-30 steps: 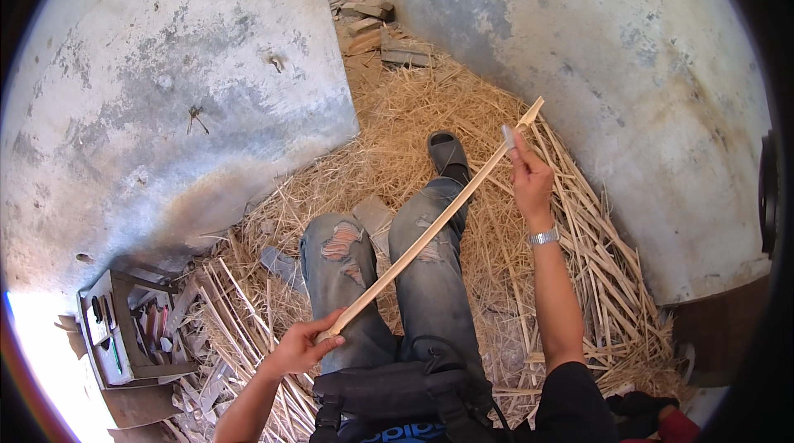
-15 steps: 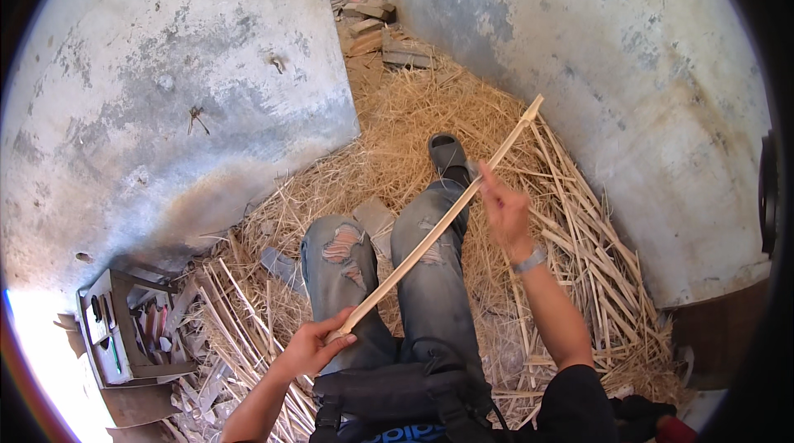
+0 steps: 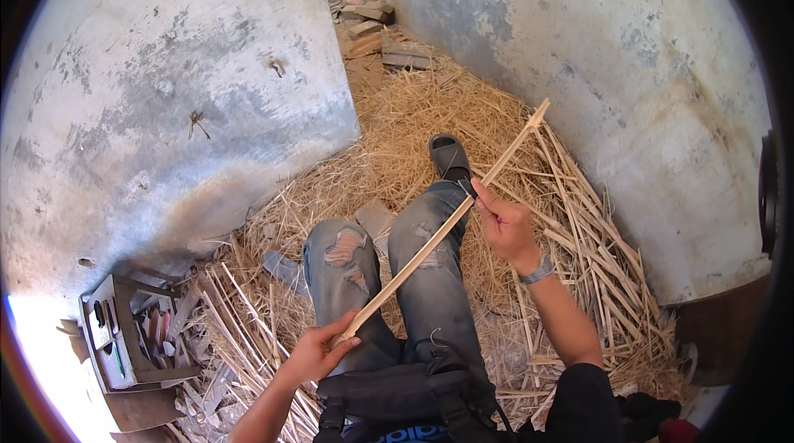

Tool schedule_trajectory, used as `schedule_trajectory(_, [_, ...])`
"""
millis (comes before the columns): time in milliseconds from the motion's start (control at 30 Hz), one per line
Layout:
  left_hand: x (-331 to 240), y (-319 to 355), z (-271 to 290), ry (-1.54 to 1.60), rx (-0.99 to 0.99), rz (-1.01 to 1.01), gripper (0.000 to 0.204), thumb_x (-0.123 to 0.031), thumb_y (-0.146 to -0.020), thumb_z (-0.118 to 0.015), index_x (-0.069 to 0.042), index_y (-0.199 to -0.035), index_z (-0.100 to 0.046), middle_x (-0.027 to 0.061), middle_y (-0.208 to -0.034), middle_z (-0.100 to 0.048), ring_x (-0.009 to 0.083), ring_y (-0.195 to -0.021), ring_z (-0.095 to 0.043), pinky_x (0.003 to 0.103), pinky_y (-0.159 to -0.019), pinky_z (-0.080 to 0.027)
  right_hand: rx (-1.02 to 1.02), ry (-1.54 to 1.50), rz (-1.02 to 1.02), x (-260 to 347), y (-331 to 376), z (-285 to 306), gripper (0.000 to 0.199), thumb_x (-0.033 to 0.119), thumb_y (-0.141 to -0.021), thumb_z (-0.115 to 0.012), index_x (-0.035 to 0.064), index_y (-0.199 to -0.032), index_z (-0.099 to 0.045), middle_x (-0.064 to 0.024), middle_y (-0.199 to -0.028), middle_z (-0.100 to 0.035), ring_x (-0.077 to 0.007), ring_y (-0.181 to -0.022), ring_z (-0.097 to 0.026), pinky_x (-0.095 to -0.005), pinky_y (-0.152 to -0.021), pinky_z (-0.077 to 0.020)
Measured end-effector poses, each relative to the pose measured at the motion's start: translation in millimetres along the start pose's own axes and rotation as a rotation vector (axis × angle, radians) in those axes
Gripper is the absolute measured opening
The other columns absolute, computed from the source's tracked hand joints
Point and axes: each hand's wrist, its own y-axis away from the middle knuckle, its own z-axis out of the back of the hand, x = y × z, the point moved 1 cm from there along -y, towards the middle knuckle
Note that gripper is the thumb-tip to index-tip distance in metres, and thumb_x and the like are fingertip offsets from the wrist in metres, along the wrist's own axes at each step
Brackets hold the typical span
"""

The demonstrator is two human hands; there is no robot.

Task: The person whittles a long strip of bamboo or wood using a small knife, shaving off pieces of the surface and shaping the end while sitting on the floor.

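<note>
A long, pale split-bamboo strip (image 3: pixel 413 268) slants across my knees, its far end reaching up toward the right wall. My left hand (image 3: pixel 321 350) is closed round its near end, thumb on top. Farther up the strip is my right hand (image 3: pixel 506 224), its fingers curled in and the thumb and forefinger against the strip. A small, thin grey blade (image 3: pixel 466 187) pokes out from these fingers where they meet the strip; most of it is hidden in the hand. One thin shaving curl (image 3: pixel 436 335) lies on my lap.
Straw-like shavings (image 3: pixel 413 112) cover the floor around my legs. Bundles of strips lie at right (image 3: pixel 591 269) and left (image 3: pixel 248 319). A wooden box (image 3: pixel 136 340) with tools stands lower left. Bricks (image 3: pixel 405 54) are stacked at the back between plastered walls (image 3: pixel 628 112).
My right hand has shifted slightly down and toward me along the strip. The left hand still grips the near end, and a shaving curl now shows on my lap.
</note>
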Motion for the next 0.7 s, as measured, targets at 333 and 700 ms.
schedule_trajectory(333, [-8, -5, -4, 0.0, 0.014, -0.007, 0.05, -0.015, -0.095, -0.072, -0.001, -0.141, -0.057, 0.0203, -0.12, -0.072, 0.0147, -0.11, -0.067, 0.029, -0.095, -0.049, 0.023, -0.108, -0.007, 29, 6, -13, 0.026, 0.012, -0.097, -0.062, 0.0045, -0.119, -0.074, -0.0186, -0.091, -0.075, -0.0151, -0.047, -0.054, -0.0329, -0.046, -0.0408])
schedule_trajectory(700, [-23, -15, -13, 0.15, 0.061, 0.248, 0.051, -0.019, -0.097, -0.071, 0.0, -0.142, -0.055, 0.0158, -0.121, -0.072, 0.0099, -0.108, -0.062, 0.029, -0.094, -0.049, 0.311, -0.062, -0.083, 36, 2, 1, 0.032, 0.01, -0.097, -0.06, 0.009, -0.127, -0.07, -0.0159, -0.099, -0.076, -0.0211, -0.052, -0.063, -0.034, -0.05, -0.0495])
